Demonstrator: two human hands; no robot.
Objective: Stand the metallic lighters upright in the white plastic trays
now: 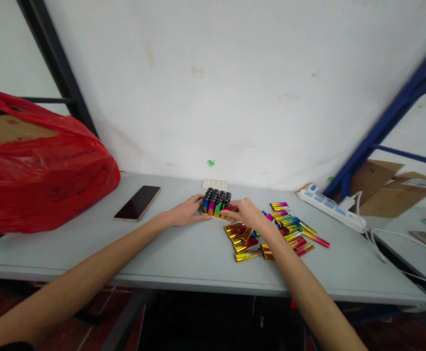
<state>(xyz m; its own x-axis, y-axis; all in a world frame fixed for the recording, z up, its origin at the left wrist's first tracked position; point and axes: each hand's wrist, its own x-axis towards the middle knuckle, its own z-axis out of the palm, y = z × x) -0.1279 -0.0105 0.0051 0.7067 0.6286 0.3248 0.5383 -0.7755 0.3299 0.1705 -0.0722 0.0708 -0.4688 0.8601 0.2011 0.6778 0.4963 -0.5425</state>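
Observation:
Upright lighters (pixel 216 201) with black tops and shiny coloured bodies stand in rows in a pale tray (pixel 214 216) near the middle of the table. At the tray's left side rests my left hand (pixel 188 211), its thumb along the front edge and its fingers at the left end. My right hand (pixel 245 212) is at the tray's right front corner, fingers bent against a lighter there; its fingertips are too small to make out fully. A loose pile of shiny lighters (pixel 292 226) lies to the right, partly under my right forearm.
A phone (pixel 138 203) lies left of my left hand. A red plastic bag (pixel 40 170) fills the left side. Behind the tray is a white slotted piece (pixel 214 184). A power strip (pixel 332 209) with cables and cardboard boxes (pixel 388 190) are at the right.

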